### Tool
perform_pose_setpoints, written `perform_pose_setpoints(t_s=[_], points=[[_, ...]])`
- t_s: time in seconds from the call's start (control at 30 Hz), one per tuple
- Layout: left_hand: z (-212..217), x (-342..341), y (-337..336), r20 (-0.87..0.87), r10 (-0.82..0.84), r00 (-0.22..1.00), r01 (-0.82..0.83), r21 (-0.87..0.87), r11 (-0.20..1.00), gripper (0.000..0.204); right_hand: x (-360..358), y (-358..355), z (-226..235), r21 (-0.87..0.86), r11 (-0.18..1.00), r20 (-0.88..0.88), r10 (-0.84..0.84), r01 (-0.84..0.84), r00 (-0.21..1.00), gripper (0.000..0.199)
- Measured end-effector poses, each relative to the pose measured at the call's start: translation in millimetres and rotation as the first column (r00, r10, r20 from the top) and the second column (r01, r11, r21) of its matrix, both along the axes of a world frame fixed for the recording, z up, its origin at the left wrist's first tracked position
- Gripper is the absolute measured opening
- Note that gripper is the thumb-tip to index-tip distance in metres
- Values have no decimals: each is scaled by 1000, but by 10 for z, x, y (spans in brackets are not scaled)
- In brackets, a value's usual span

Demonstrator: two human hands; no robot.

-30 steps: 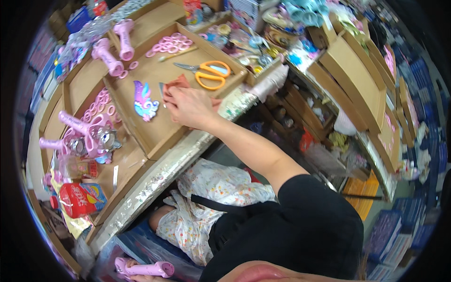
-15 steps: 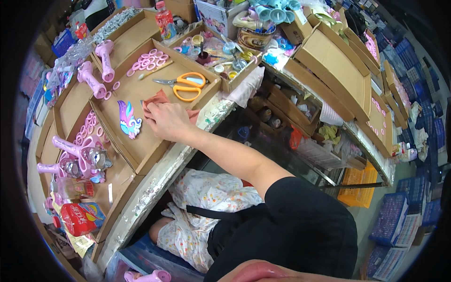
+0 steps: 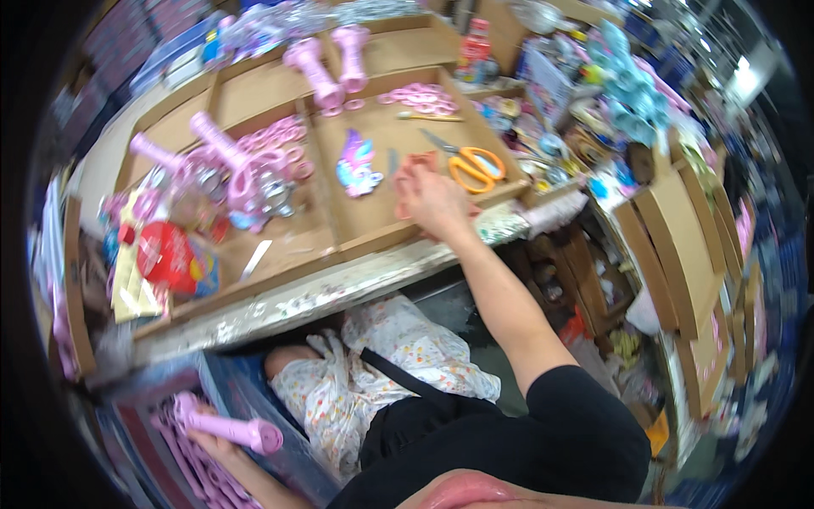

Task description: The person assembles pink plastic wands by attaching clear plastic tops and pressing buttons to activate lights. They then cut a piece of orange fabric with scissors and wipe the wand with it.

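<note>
My right hand [image 3: 439, 204] is closed on a crumpled orange-pink cloth [image 3: 415, 170] in a shallow cardboard tray [image 3: 339, 127]. A thin grey strip [image 3: 393, 161] shows beside the cloth; what it belongs to is unclear. To its left lies a purple, blue and white wing-shaped piece [image 3: 358, 165]. Orange-handled scissors [image 3: 476, 168] rest to the right of the hand. At the lower left, my left hand [image 3: 210, 443] grips a pink plastic handle [image 3: 242, 431] over a blue bin [image 3: 237, 382] holding several similar pink parts. Blur softens the view.
Pink rings [image 3: 424, 97] and a thin stick [image 3: 430, 117] lie at the tray's far side. Two pink handles [image 3: 314, 72] stand behind. Pink wands and a red packet [image 3: 165, 254] crowd the left tray. A red bottle [image 3: 475, 47] and paint pots stand at the back right.
The view has swung left, so the table appears shifted rightward. My left hand has come into sight over the bin, gripping a pink handle. My right hand stays on the cloth.
</note>
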State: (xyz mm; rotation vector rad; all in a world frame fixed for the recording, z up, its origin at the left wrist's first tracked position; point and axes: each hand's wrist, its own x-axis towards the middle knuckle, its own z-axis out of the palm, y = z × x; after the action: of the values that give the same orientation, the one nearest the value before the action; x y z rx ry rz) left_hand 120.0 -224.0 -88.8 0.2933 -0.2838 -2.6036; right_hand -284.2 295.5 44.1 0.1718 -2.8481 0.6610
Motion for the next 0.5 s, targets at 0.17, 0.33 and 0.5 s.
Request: perform_pose_setpoints(t_s=[0.17, 0.33, 0.5], points=[[-98, 26, 34, -35, -66, 997, 58, -182, 982, 68, -18, 38, -79, -15, 1000, 0, 20, -20, 1000, 35], [0, -261, 294, 40, 197, 980, -172, -343, 924, 31, -181, 179, -306, -22, 976, -50, 214, -216, 975, 36], [217, -433, 683, 243, 376, 894, -408, 95, 908, 58, -296, 251, -402, -198, 949, -31, 242, -244, 970, 26]])
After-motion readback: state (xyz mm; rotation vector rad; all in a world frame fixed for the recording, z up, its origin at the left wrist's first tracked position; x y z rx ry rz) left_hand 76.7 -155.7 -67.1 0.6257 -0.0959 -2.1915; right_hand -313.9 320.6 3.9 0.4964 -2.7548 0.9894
